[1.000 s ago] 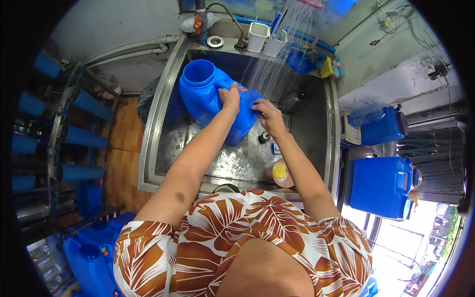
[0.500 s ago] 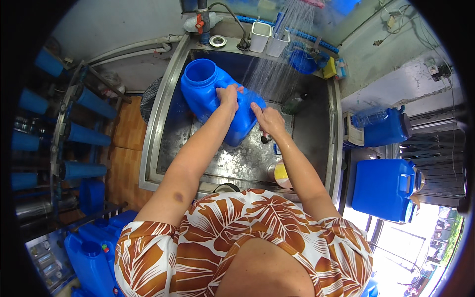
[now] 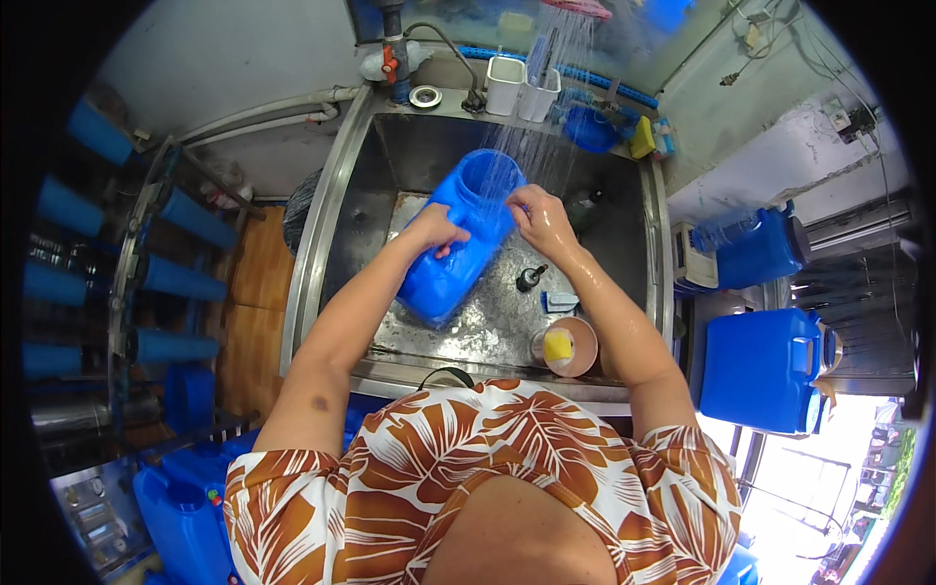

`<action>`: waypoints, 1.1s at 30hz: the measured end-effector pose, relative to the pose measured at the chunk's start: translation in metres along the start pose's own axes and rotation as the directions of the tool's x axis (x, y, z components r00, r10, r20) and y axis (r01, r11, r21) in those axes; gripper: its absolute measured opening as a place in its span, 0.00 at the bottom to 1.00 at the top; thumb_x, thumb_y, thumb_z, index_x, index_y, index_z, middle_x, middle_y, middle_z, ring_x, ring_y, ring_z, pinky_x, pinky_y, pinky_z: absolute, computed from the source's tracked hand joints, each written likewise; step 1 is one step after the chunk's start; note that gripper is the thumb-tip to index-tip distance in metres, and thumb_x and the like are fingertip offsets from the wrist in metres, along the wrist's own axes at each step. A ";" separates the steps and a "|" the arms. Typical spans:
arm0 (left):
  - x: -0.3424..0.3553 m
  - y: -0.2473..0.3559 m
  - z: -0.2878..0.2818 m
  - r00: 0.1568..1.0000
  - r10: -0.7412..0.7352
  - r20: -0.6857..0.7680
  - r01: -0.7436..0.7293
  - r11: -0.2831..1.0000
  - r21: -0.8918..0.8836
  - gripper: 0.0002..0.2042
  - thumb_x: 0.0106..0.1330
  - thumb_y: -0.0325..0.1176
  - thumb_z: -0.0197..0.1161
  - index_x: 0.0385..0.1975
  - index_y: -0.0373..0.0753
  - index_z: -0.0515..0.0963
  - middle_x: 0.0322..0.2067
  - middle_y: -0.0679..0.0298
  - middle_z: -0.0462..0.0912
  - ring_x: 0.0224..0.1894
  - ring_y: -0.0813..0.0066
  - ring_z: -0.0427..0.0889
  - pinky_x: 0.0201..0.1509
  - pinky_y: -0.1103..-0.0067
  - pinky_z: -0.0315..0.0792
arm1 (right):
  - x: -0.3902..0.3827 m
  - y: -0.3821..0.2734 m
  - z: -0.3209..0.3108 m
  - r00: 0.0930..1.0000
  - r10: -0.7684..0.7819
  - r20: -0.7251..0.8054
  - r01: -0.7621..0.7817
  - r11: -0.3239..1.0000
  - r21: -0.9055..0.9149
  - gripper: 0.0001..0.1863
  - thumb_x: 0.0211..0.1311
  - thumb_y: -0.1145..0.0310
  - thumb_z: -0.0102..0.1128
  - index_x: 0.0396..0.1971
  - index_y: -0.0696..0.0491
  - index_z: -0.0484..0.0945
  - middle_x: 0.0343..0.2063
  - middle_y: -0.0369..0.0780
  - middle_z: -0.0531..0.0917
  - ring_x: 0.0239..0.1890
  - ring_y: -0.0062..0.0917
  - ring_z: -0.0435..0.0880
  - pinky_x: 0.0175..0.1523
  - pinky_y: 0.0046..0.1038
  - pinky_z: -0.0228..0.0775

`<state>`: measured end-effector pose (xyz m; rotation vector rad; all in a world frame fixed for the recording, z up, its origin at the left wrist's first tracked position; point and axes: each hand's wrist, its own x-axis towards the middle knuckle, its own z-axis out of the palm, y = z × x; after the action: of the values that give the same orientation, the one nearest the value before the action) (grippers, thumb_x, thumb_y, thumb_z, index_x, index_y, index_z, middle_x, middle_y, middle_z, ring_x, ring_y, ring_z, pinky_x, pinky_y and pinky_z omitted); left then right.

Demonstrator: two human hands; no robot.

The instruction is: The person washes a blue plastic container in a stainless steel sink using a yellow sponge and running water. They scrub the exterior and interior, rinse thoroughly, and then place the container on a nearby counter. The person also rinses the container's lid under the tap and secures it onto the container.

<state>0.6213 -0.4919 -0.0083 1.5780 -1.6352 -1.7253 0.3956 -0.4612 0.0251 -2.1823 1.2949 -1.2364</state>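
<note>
Jug point(image 3: 441, 278) slants in the sink point(image 3: 624, 249) under spray point(image 3: 517, 138). Our left hand point(image 3: 437, 228) clamps it; our right hand point(image 3: 542, 216) is at its neck, grip indeterminable to us.

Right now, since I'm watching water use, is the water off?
No, water streams down onto the blue container in the sink.

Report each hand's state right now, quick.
Left hand: closed, holding the blue jug.
Right hand: fingers curled near the jug's mouth; whether it grips cannot be told.
</note>
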 end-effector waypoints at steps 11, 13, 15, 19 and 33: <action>-0.079 0.101 0.064 0.923 0.081 0.377 -0.381 0.334 0.862 0.20 0.50 0.31 0.65 0.47 0.44 0.81 0.43 0.54 0.83 0.51 0.54 0.80 0.51 0.61 0.75 | -0.090 0.062 0.027 0.087 0.529 0.844 -0.087 0.848 -0.523 0.18 0.50 0.74 0.54 0.42 0.55 0.82 0.42 0.52 0.82 0.45 0.44 0.82 0.49 0.40 0.74; -0.101 0.128 0.076 0.886 0.106 0.451 -0.463 0.268 0.845 0.17 0.50 0.30 0.64 0.42 0.41 0.82 0.41 0.52 0.84 0.45 0.53 0.83 0.45 0.60 0.77 | -0.117 0.057 0.047 0.137 0.533 0.835 -0.062 0.846 -0.529 0.18 0.50 0.74 0.54 0.42 0.55 0.81 0.42 0.52 0.82 0.45 0.44 0.82 0.49 0.40 0.74; -0.126 0.150 0.082 0.831 0.204 0.517 -0.554 0.231 0.800 0.13 0.50 0.31 0.66 0.36 0.37 0.85 0.39 0.52 0.85 0.44 0.57 0.85 0.42 0.64 0.79 | -0.134 0.056 0.063 0.189 0.556 0.809 -0.072 0.830 -0.554 0.18 0.50 0.74 0.54 0.43 0.55 0.81 0.41 0.52 0.83 0.45 0.44 0.82 0.49 0.40 0.73; -0.173 0.182 0.086 0.748 0.195 0.634 -0.662 0.145 0.736 0.12 0.52 0.30 0.64 0.36 0.38 0.85 0.38 0.53 0.86 0.43 0.58 0.85 0.41 0.65 0.79 | -0.149 0.060 0.083 0.246 0.578 0.779 -0.101 0.814 -0.572 0.18 0.50 0.74 0.54 0.43 0.55 0.81 0.41 0.52 0.83 0.45 0.44 0.82 0.49 0.40 0.73; -0.189 0.153 0.087 0.690 0.322 0.648 -0.717 0.180 0.674 0.07 0.54 0.30 0.61 0.31 0.39 0.83 0.32 0.52 0.85 0.37 0.54 0.85 0.37 0.63 0.79 | -0.149 0.063 0.100 0.294 0.583 0.757 -0.106 0.807 -0.581 0.17 0.52 0.73 0.54 0.44 0.55 0.81 0.40 0.51 0.83 0.44 0.44 0.82 0.48 0.40 0.73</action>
<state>0.5492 -0.3448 0.1914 0.5915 -3.1909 -0.6374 0.4090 -0.3868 -0.1488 -2.0225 1.3958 0.5803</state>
